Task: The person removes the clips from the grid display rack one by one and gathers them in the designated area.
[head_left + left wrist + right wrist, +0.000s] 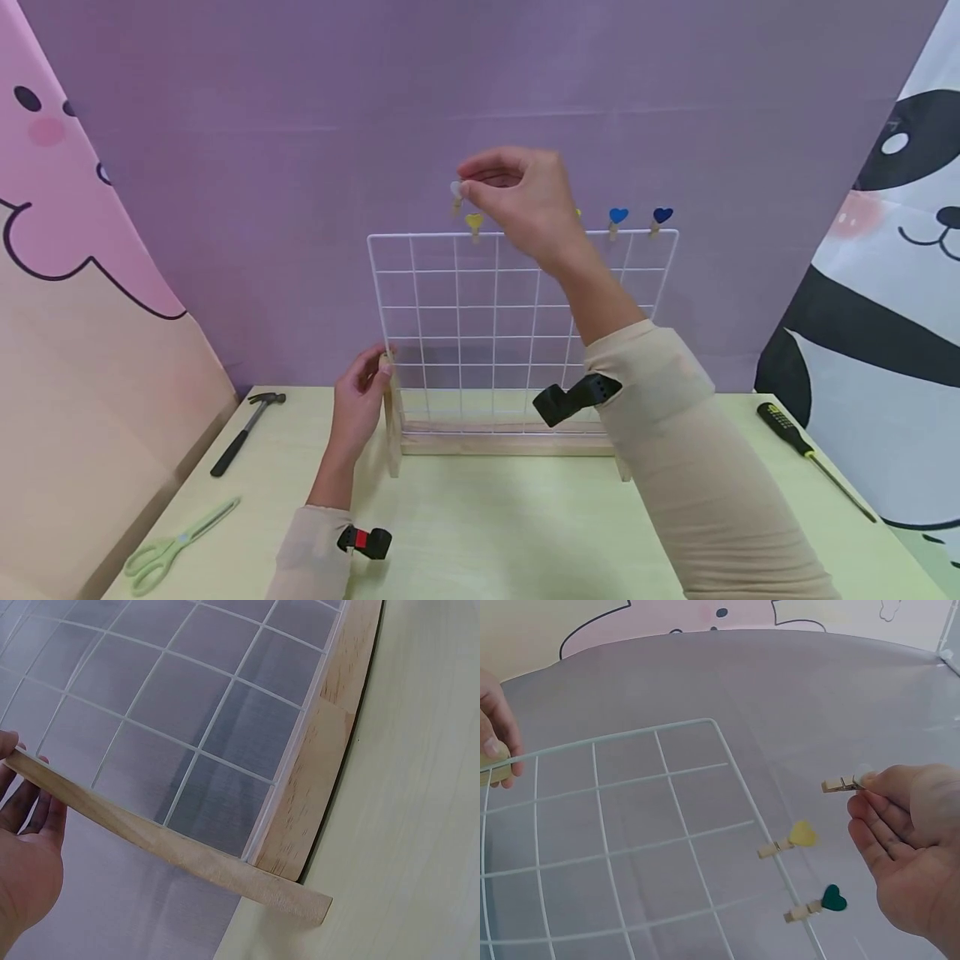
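Note:
My right hand (528,204) pinches a small wooden clothespin (836,784) with a white heart between thumb and fingers. It is held in the air above the top wire of a white wire grid (456,307). Clipped along that top wire are a yellow heart clothespin (473,222), a green heart clothespin (834,898), a blue one (618,217) and a dark blue one (662,216). My left hand (362,400) grips the upper end of the wooden side post (172,851) of the grid's stand, thumb on one side and fingers on the other. My right hand and forearm hide part of the grid.
On the table (510,533), a hammer (247,437) and green scissors (180,540) lie at the left. A screwdriver (806,454) lies at the right edge. A purple backdrop (300,167) hangs behind the stand.

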The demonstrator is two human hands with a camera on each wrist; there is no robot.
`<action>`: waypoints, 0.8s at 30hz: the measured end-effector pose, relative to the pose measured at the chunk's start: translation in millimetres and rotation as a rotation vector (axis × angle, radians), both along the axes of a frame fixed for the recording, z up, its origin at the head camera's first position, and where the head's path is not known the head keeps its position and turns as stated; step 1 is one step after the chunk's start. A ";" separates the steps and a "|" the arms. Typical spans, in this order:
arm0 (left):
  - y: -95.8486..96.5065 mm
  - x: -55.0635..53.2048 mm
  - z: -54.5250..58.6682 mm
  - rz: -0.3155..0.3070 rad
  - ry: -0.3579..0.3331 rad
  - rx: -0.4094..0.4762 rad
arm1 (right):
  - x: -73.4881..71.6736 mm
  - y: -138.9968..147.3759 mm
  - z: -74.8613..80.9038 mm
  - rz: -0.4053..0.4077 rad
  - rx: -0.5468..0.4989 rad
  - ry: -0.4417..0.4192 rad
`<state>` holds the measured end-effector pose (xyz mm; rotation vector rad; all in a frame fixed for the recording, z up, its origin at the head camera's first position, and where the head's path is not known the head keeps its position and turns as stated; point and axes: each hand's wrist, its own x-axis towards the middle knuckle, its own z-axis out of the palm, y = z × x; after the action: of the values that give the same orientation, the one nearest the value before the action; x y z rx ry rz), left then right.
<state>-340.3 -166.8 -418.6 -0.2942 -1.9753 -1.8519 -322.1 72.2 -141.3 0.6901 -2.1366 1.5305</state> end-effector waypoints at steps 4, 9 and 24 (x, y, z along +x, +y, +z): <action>-1.6 0.3 -0.6 0.008 0.001 0.003 | 3.2 7.4 -0.2 0.004 -0.013 0.017; -2.9 0.1 0.1 0.012 0.014 -0.003 | 6.9 21.6 -3.0 -0.023 0.013 0.039; -3.1 -3.0 -2.6 0.007 -0.001 -0.017 | 20.6 70.4 -22.2 -0.117 0.064 0.027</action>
<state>-343.4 -169.9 -421.2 -0.2916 -1.9914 -1.8320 -301.5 142.6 -163.5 0.5922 -2.1731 1.3901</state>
